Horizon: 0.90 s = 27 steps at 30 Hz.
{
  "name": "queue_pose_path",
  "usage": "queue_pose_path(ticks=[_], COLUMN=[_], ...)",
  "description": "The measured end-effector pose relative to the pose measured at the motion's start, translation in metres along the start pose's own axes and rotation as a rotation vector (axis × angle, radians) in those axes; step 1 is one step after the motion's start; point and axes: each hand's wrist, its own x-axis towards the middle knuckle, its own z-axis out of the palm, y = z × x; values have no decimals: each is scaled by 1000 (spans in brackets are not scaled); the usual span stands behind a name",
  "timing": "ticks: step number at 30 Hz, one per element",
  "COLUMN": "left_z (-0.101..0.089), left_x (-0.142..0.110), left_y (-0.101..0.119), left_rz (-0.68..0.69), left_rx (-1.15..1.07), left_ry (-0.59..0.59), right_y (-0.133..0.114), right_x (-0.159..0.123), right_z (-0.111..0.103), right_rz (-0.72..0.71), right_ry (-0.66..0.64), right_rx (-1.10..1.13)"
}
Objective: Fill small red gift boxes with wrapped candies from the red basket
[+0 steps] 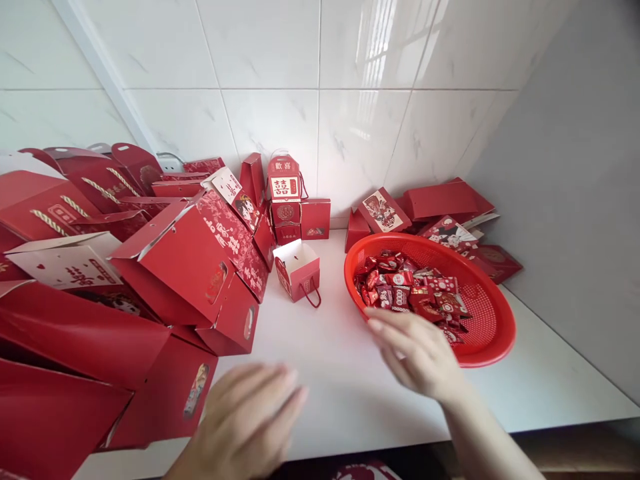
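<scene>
My left hand (pixel 245 420), smeared a little by motion, hovers over the front of the white table with its fingers stretched out and nothing visible in them. My right hand (pixel 415 350) is at the near left rim of a red plastic basket (pixel 493 310), fingers extended and apparently holding nothing; whether it touches the rim I cannot tell. Inside the basket is a heap of wrapped candies (pixel 400 290) in red wrappers. Between the hands and farther back stands a small open-topped red gift box (pixel 303 280) with a cord handle and white inside.
Many red gift boxes (pixel 180 260) crowd the left side, some leaning on others. A small box with gold lettering (pixel 284 179) sits stacked near the tiled wall (pixel 270 113). More flat red boxes (pixel 445 200) lie behind the basket. A grey panel (pixel 575 200) bounds the right side.
</scene>
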Motion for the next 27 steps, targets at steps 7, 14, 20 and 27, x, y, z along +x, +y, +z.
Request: queue_pose_path(ticks=[7,14,20,27], left_z=[96,135,143,119], left_x=[41,23,4,0], left_y=[-55,-98,-103,-80], left_rz=[-437,-443,-445,-325], left_rx=[-46,6,-54,-422], left_ry=[-259,-127,-86,-3], right_y=[64,99,106,115], right_x=[-47,-83,-78,-73], right_z=[-61,-59,-41,-27], right_rz=[779,1034,1150,1115], right_ry=[-350,-657,-854,-929], right_rx=[-404,-143,-105,-138])
